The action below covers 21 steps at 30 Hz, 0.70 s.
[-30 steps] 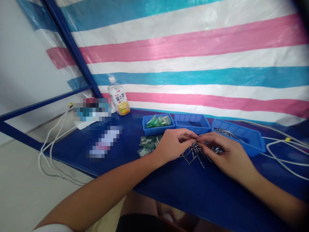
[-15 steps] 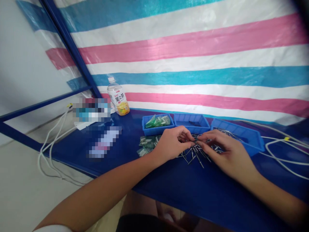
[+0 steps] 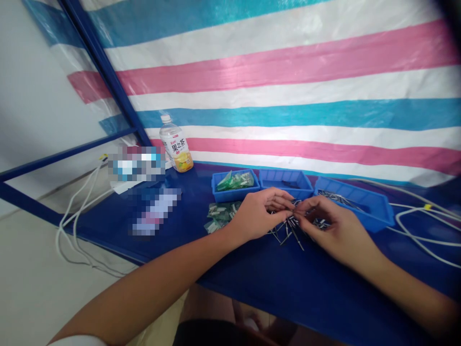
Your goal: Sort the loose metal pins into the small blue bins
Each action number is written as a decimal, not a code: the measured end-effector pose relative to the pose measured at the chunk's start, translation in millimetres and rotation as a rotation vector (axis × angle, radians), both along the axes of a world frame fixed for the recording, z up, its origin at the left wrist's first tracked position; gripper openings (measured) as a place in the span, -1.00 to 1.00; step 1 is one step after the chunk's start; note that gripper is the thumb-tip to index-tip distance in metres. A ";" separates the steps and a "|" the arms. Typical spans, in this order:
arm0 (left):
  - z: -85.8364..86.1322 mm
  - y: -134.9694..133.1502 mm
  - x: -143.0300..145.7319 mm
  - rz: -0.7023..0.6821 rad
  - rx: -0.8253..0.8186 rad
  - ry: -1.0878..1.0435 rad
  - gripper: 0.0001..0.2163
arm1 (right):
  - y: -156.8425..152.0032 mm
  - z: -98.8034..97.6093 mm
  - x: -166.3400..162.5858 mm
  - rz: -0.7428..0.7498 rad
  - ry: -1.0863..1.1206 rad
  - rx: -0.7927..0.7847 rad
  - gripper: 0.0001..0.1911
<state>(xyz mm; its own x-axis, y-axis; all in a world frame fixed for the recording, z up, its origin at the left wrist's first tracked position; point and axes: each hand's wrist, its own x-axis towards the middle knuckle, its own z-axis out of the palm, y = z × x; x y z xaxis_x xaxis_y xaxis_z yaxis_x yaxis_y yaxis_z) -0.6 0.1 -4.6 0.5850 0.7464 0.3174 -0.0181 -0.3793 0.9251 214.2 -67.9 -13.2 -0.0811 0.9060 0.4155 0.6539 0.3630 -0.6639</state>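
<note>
Above a loose pile of thin dark and silvery rods [image 3: 296, 234], my two hands meet at the fingertips. My left hand [image 3: 264, 211] comes in from the left, its thumb and fingers closed in a pinch. Facing it, my right hand [image 3: 333, 223] has thumb and forefinger pressed together at the same spot. Whatever sits between the fingertips is too small to make out. The hands partly cover the pile. Beside my left wrist lie clear bags [image 3: 218, 214] with small pale parts inside.
Three blue bins stand behind the hands: a left bin [image 3: 236, 194] with green bags, a middle bin [image 3: 288, 185] with a few dark pieces, a right bin [image 3: 374, 214] with thin rods. A drink bottle [image 3: 178, 146] stands further left. White cables [image 3: 425, 240] run at right.
My left fingers have straightened a little towards the right hand. The right hand has shifted slightly, its fingers curling more. The bins and the pile look the same.
</note>
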 end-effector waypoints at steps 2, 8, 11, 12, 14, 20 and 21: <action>-1.4 0.7 0.0 -0.002 -0.010 -0.001 -0.68 | 0.0 0.3 0.0 0.008 -0.007 0.001 -0.87; -0.9 1.9 -1.3 0.014 0.035 0.033 -0.59 | -0.7 1.2 1.0 0.015 -0.026 0.025 -0.91; 1.1 3.9 -4.5 0.082 0.290 0.192 -0.71 | 0.0 4.2 3.5 -0.010 -0.086 0.082 -0.93; 0.9 4.9 -5.8 0.096 0.393 0.265 -0.75 | 0.7 6.2 4.6 -0.022 -0.118 0.120 -0.94; -1.3 6.6 -7.9 0.079 0.527 0.385 -0.75 | 2.8 11.7 6.9 -0.045 -0.189 0.209 -0.95; -10.9 10.2 -10.2 0.055 0.627 0.541 -0.66 | 12.6 30.7 18.8 -0.115 -0.324 0.422 -0.93; -11.4 10.9 -10.4 0.052 0.629 0.550 -0.67 | 14.3 32.6 22.1 -0.129 -0.344 0.425 -0.92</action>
